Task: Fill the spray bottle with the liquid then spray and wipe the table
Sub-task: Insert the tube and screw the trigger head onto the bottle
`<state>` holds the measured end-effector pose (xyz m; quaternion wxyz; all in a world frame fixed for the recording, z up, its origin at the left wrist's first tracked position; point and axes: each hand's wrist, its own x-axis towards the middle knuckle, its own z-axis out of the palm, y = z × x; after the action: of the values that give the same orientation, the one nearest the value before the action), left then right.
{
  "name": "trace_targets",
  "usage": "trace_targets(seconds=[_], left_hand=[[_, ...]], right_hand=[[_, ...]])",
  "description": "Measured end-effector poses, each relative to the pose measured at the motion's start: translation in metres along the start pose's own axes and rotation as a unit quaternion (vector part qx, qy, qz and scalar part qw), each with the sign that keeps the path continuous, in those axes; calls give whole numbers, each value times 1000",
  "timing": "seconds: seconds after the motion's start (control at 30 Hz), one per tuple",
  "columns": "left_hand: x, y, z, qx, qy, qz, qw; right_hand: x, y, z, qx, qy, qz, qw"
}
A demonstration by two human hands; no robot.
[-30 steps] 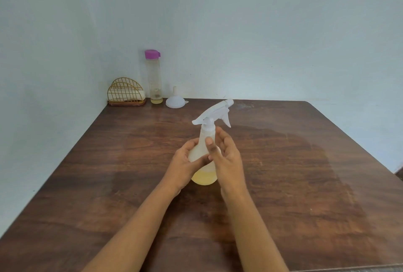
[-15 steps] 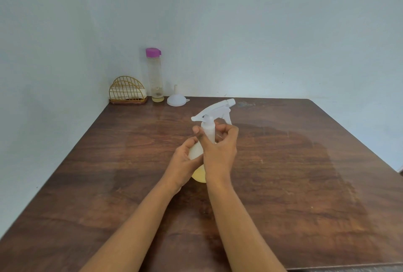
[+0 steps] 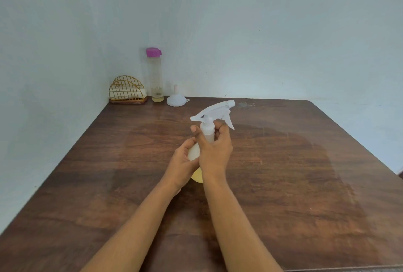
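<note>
At mid-table (image 3: 283, 173), the left hand (image 3: 182, 163) grips the filled spray bottle (image 3: 194, 151); the right hand (image 3: 214, 149) clasps its neck. Spraying and wiping apparently remain.

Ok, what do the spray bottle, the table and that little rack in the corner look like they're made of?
Spray bottle: frosted translucent plastic; yellow liquid shows through. Table: dark wood or wood-look laminate, glossy; grain and wall reflections show. Rack: thin gold-coloured wire, probably metal.
</note>
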<state>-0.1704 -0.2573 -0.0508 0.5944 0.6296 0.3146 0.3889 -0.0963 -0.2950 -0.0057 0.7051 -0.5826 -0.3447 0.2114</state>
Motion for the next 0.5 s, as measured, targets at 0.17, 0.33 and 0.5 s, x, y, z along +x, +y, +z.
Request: trace_targets(seconds=[0.17, 0.33, 0.5], left_hand=[[-1, 3, 0, 9, -6, 3, 1000], [-1, 3, 0, -6, -6, -3, 1000], [-2, 2, 2, -10, 4, 5, 1000]], right_hand=[[5, 5, -19, 10, -172, 36, 984], [27, -1, -50, 129, -326, 79, 933], [25, 1, -37, 192, -221, 71, 954]])
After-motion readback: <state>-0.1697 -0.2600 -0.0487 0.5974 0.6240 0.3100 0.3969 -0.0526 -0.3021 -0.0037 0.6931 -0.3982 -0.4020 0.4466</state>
